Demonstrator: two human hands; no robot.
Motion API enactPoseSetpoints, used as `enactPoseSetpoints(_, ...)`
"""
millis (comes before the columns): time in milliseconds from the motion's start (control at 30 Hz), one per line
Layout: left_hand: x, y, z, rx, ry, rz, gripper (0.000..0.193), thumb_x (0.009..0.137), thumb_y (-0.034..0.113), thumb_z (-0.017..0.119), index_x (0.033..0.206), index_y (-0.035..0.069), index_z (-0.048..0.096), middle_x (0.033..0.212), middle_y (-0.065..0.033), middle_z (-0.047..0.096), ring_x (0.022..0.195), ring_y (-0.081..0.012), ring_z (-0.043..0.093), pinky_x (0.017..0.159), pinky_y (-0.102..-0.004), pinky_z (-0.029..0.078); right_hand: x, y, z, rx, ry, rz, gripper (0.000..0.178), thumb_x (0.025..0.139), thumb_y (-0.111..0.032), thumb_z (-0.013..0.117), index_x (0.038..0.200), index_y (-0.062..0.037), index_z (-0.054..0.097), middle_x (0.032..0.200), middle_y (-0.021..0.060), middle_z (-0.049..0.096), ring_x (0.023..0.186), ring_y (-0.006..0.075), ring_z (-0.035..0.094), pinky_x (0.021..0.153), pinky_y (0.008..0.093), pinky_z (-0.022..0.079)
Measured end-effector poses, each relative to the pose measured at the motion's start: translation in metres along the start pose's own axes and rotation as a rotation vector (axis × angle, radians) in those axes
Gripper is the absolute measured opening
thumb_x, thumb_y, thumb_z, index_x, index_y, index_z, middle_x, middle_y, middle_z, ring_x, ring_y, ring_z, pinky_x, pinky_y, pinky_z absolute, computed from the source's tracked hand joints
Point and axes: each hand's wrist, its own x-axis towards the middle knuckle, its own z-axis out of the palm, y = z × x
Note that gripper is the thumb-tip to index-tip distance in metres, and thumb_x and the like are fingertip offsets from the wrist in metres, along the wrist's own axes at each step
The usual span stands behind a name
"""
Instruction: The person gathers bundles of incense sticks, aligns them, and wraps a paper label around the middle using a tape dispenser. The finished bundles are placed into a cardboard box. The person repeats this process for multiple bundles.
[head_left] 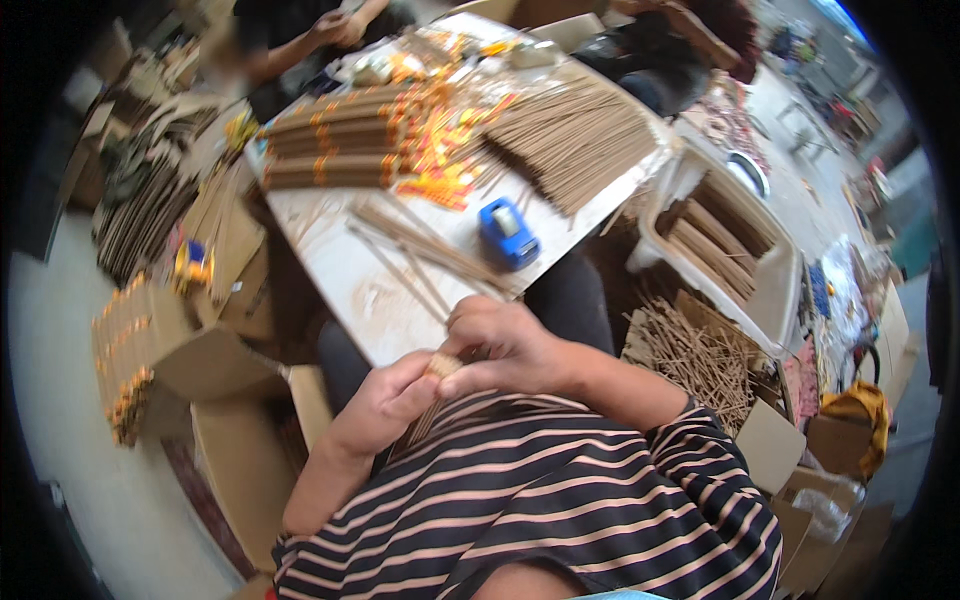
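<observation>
Close to my striped shirt, my left hand (383,402) is closed around a small bundle of thin brown sticks (443,366), whose ends show between my hands. My right hand (505,348) pinches the top of the same bundle with thumb and fingers. The bundle's lower part runs down toward my body, partly hidden by the left hand. Just beyond, several loose sticks (430,248) lie on the white table (355,290), beside a blue tape dispenser (509,236).
Tied stick bundles (330,140), orange-yellow wrappers (440,185) and a large stick pile (575,140) cover the table's far side. A white bin (785,295) and a box of sticks (690,365) stand right; an open carton (235,450) stands left. Two people sit opposite.
</observation>
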Motion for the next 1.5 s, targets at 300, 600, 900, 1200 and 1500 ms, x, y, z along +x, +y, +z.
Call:
enactPoseSetpoints(300, 0.013, -0.011, 0.007, -0.461, -0.001, -0.203, 0.039, 0.089, 0.041, 0.052, 0.094, 0.002, 0.051, 0.076, -0.0027, 0.055, 0.064, -0.0072, 0.053, 0.058, -0.0162, 0.043, -0.005, 0.021, 0.004, 0.144, 0.023, 0.183, 0.03, 0.07, -0.026, 0.076, 0.074, -0.0026, 0.057, 0.072, 0.0046, 0.051, 0.066, 0.0135, 0.048, 0.056, 0.0249, 0.039)
enactPoseSetpoints(600, 0.055, -0.019, -0.003, -0.311, 0.137, -0.186, 0.032, 0.093, 0.036, 0.047, 0.094, 0.004, 0.051, 0.069, 0.0, 0.052, 0.053, -0.0055, 0.046, 0.047, -0.0173, 0.038, -0.009, 0.083, -0.039, 0.252, 0.493, 0.554, 0.024, 0.086, -0.021, 0.061, 0.096, 0.0004, 0.059, 0.083, -0.0012, 0.057, 0.075, 0.0064, 0.05, 0.067, 0.0218, 0.042)
enactPoseSetpoints(900, 0.146, -0.02, -0.024, -0.409, 0.136, -0.129, 0.03, 0.092, 0.032, 0.049, 0.092, 0.003, 0.052, 0.065, 0.0004, 0.052, 0.047, -0.0045, 0.046, 0.041, -0.0176, 0.038, -0.013, 0.134, -0.088, -0.087, 0.344, 1.009, 0.027, 0.08, -0.023, 0.063, 0.094, 0.0003, 0.064, 0.077, 0.003, 0.06, 0.068, 0.0094, 0.052, 0.062, 0.0245, 0.043)
enactPoseSetpoints(1200, 0.206, -0.044, -0.037, -0.521, 0.097, -0.187, 0.028, 0.093, 0.029, 0.048, 0.097, 0.002, 0.05, 0.066, -0.0019, 0.052, 0.049, -0.0063, 0.048, 0.041, -0.0187, 0.039, 0.0, 0.148, -0.1, 0.0, 0.177, 1.148, 0.022, 0.078, -0.023, 0.067, 0.086, -0.0027, 0.064, 0.076, 0.0019, 0.062, 0.064, 0.0086, 0.053, 0.058, 0.0224, 0.043)
enactPoseSetpoints(1500, 0.238, -0.062, -0.039, -0.553, 0.158, -0.252, 0.023, 0.087, 0.027, 0.058, 0.082, 0.006, 0.053, 0.062, -0.0034, 0.051, 0.045, -0.0083, 0.047, 0.037, -0.0209, 0.039, -0.016, 0.146, -0.079, 0.269, 0.475, 0.968, 0.011, 0.081, -0.013, 0.064, 0.083, -0.0022, 0.062, 0.073, 0.0001, 0.06, 0.067, 0.0071, 0.052, 0.062, 0.0211, 0.041)
